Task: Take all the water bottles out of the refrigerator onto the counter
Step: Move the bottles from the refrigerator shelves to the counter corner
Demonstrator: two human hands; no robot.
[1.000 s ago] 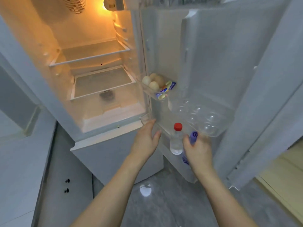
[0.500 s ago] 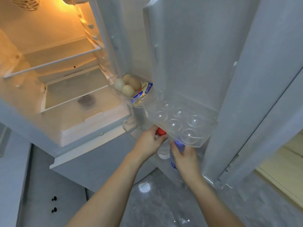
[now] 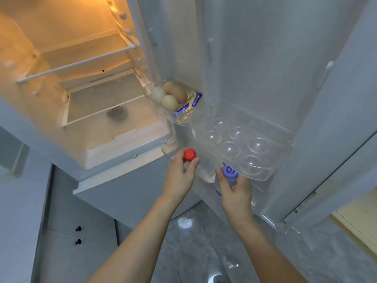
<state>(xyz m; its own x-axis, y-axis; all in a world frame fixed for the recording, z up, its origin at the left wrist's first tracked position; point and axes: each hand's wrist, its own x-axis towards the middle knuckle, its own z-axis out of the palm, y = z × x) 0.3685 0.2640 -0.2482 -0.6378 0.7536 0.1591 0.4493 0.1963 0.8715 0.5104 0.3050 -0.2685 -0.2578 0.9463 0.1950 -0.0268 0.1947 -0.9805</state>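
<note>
Red plastic catches the eye first: the cap of a clear water bottle (image 3: 204,170) sits just below the middle of the frame, and the person's left hand (image 3: 179,178) has its fingers and thumb curled round the neck right under that cap. Just to the right, the right hand (image 3: 234,187) is wrapped round a second bottle with a purple cap (image 3: 230,173), fingers closed on its upper part. Both bottles stand in the lowest door shelf of the open refrigerator (image 3: 114,180), partly tucked under a clear egg tray (image 3: 240,144) that juts out from the door at centre right. Whether either bottle has left the shelf floor I cannot tell, since the hands and tray cover their lower parts.

Above and left of the tray, a small door bin holds four eggs (image 3: 170,94) with a yellow and blue packet (image 3: 189,107) leaning beside them. Warm orange light fills the fridge cavity in the upper left, where the glass shelves (image 3: 85,58) show. White cabinet doors with small black knobs (image 3: 78,234) run down the lower left, and glossy grey floor tiles (image 3: 193,252) lie beneath the forearms
</note>
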